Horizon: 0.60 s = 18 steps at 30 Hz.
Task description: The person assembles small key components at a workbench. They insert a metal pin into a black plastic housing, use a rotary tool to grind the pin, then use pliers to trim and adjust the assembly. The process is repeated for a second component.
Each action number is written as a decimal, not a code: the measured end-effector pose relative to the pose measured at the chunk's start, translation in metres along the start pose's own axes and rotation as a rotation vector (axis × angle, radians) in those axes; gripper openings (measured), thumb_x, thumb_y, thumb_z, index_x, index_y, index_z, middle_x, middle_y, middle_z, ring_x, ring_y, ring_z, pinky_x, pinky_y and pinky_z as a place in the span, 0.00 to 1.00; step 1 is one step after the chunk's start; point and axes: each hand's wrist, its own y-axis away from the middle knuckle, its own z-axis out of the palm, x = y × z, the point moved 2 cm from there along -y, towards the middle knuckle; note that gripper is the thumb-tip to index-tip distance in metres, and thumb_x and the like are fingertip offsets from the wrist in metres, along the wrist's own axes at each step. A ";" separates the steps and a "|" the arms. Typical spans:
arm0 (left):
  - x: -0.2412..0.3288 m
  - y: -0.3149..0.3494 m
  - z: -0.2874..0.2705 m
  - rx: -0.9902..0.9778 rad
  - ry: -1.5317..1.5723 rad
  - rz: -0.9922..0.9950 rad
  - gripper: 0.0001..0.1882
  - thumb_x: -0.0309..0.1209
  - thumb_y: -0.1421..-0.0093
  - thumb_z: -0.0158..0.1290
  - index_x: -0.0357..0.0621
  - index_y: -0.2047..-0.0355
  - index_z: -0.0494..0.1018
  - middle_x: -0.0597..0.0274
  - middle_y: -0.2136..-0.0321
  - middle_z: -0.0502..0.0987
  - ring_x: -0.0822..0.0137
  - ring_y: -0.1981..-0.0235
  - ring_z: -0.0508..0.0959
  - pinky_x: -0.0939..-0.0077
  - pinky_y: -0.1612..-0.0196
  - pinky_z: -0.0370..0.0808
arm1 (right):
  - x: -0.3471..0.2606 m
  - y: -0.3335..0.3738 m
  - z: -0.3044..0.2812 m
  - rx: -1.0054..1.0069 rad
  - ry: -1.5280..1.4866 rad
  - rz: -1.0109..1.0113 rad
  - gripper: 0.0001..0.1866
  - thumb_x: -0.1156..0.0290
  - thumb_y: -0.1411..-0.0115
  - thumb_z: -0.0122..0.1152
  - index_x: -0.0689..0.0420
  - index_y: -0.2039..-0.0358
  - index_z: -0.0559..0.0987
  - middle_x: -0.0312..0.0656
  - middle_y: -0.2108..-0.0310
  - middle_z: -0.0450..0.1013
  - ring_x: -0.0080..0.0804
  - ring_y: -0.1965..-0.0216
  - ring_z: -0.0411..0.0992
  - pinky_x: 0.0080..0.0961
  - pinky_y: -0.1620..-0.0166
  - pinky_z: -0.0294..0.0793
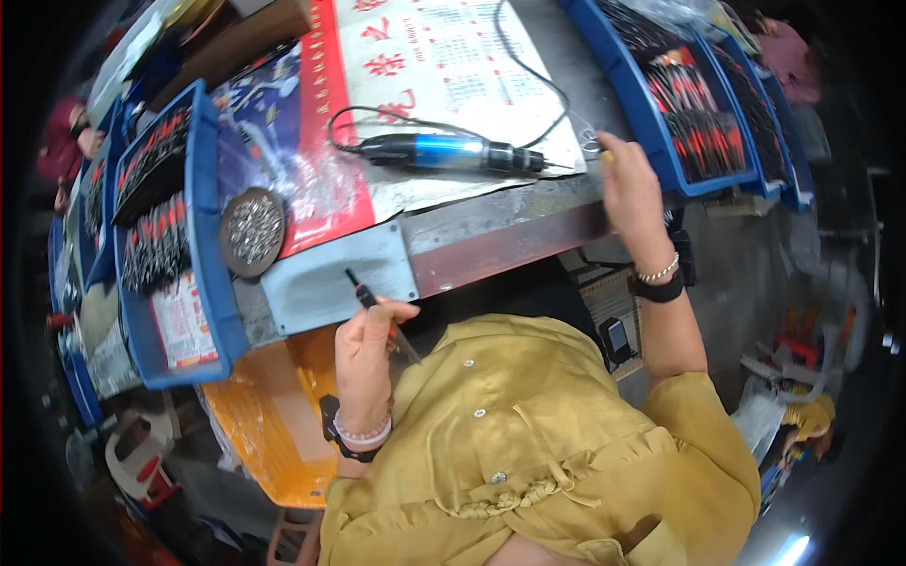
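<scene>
My left hand (363, 351) is closed around a slim black-and-red tool (364, 292), held tilted in front of my body by the table's front edge. Its dark tip points up and away; a narrow grey end sticks out below my fingers. At the table's right, my right hand (630, 189) has its fingers pinched together. A bit of yellow shows at the fingertips, but what they hold is too small to name. Thin pale wire loops (589, 141) lie just beyond them. Left of that hand rests a blue-and-black electric screwdriver (444, 152) with a cord, its bit pointing right.
A blue bin (231, 330) of black-and-red tools stands at left, another blue bin (731, 179) at right. A round dish (253, 231) of small metal parts sits beside a grey plate (396, 255). Printed paper sheets (538, 104) cover the table; an orange crate (274, 434) stands below.
</scene>
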 end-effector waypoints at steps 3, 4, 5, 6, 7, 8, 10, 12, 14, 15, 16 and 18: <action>0.009 0.009 -0.001 -0.046 0.047 -0.159 0.13 0.32 0.32 0.49 0.34 0.57 0.76 0.71 0.72 0.71 0.83 0.77 0.65 0.88 0.74 0.61 | -0.005 -0.015 -0.001 0.058 0.337 -0.056 0.13 0.78 0.40 0.53 0.61 0.54 0.76 0.51 0.59 0.71 0.49 0.60 0.72 0.40 0.60 0.73; 0.010 0.009 0.000 -0.055 0.038 -0.192 0.12 0.30 0.33 0.50 0.34 0.56 0.76 0.71 0.72 0.72 0.83 0.76 0.66 0.89 0.74 0.62 | -0.019 -0.014 -0.002 0.142 0.293 -0.140 0.13 0.78 0.41 0.55 0.61 0.55 0.76 0.50 0.59 0.71 0.48 0.61 0.71 0.39 0.60 0.72; 0.012 0.010 0.002 -0.091 0.058 -0.179 0.12 0.29 0.34 0.51 0.34 0.55 0.75 0.70 0.72 0.72 0.82 0.76 0.67 0.89 0.73 0.63 | -0.037 -0.005 -0.002 0.116 0.068 -0.235 0.10 0.77 0.41 0.56 0.62 0.58 0.76 0.49 0.63 0.72 0.46 0.63 0.72 0.37 0.62 0.72; 0.012 0.010 0.004 -0.074 0.109 -0.175 0.11 0.26 0.36 0.53 0.34 0.55 0.75 0.69 0.72 0.73 0.81 0.75 0.69 0.89 0.72 0.65 | -0.055 0.013 0.001 -0.130 -0.237 -0.137 0.07 0.76 0.41 0.58 0.62 0.62 0.77 0.48 0.68 0.74 0.45 0.65 0.73 0.35 0.61 0.73; 0.012 0.009 0.005 -0.075 0.167 -0.177 0.11 0.24 0.38 0.55 0.35 0.55 0.75 0.69 0.73 0.73 0.81 0.77 0.70 0.88 0.73 0.67 | -0.080 0.031 0.007 -0.334 -0.553 -0.209 0.07 0.72 0.40 0.60 0.62 0.64 0.78 0.47 0.71 0.74 0.44 0.67 0.74 0.32 0.61 0.73; 0.011 0.007 0.007 -0.047 0.183 -0.156 0.11 0.24 0.38 0.55 0.34 0.55 0.74 0.69 0.73 0.74 0.82 0.76 0.69 0.88 0.72 0.67 | -0.100 0.047 0.011 -0.620 -0.700 -0.218 0.09 0.69 0.41 0.63 0.63 0.67 0.79 0.46 0.70 0.75 0.40 0.67 0.75 0.31 0.61 0.73; 0.008 0.005 0.009 -0.011 0.203 -0.106 0.10 0.23 0.38 0.56 0.34 0.56 0.74 0.70 0.74 0.74 0.82 0.77 0.69 0.89 0.73 0.66 | -0.134 0.066 0.033 -0.844 -1.051 -0.180 0.09 0.70 0.40 0.63 0.64 0.69 0.80 0.41 0.71 0.76 0.29 0.68 0.75 0.25 0.63 0.73; 0.003 0.006 0.008 0.027 0.183 -0.065 0.08 0.23 0.39 0.57 0.35 0.58 0.76 0.69 0.75 0.74 0.81 0.80 0.69 0.90 0.77 0.66 | -0.148 0.082 0.047 -1.021 -1.312 0.270 0.10 0.69 0.39 0.63 0.65 0.70 0.79 0.38 0.74 0.76 0.19 0.71 0.72 0.19 0.67 0.71; -0.004 0.011 0.007 0.076 0.088 -0.014 0.07 0.23 0.38 0.56 0.35 0.60 0.77 0.70 0.77 0.73 0.83 0.81 0.68 0.90 0.78 0.65 | -0.155 0.090 0.056 -1.080 -1.290 0.311 0.11 0.69 0.39 0.63 0.65 0.73 0.79 0.36 0.78 0.75 0.15 0.74 0.70 0.17 0.70 0.70; -0.008 0.014 0.007 0.090 0.048 0.018 0.06 0.23 0.38 0.56 0.35 0.61 0.77 0.70 0.78 0.73 0.83 0.81 0.67 0.90 0.78 0.64 | -0.157 0.093 0.060 -1.111 -1.252 0.323 0.12 0.69 0.39 0.63 0.65 0.74 0.79 0.35 0.79 0.74 0.14 0.75 0.70 0.17 0.71 0.69; -0.011 0.018 0.007 0.090 0.046 0.053 0.06 0.21 0.38 0.55 0.32 0.62 0.78 0.70 0.76 0.72 0.82 0.78 0.67 0.89 0.76 0.64 | -0.158 0.096 0.063 -1.163 -1.208 0.320 0.12 0.69 0.40 0.63 0.65 0.76 0.78 0.35 0.80 0.74 0.14 0.76 0.69 0.16 0.72 0.68; -0.015 0.019 0.003 0.066 -0.183 0.189 0.07 0.20 0.38 0.55 0.30 0.60 0.77 0.69 0.74 0.71 0.81 0.76 0.68 0.88 0.73 0.65 | -0.158 0.100 0.065 -1.158 -1.211 0.285 0.13 0.70 0.41 0.63 0.65 0.79 0.78 0.35 0.82 0.73 0.15 0.78 0.68 0.18 0.75 0.67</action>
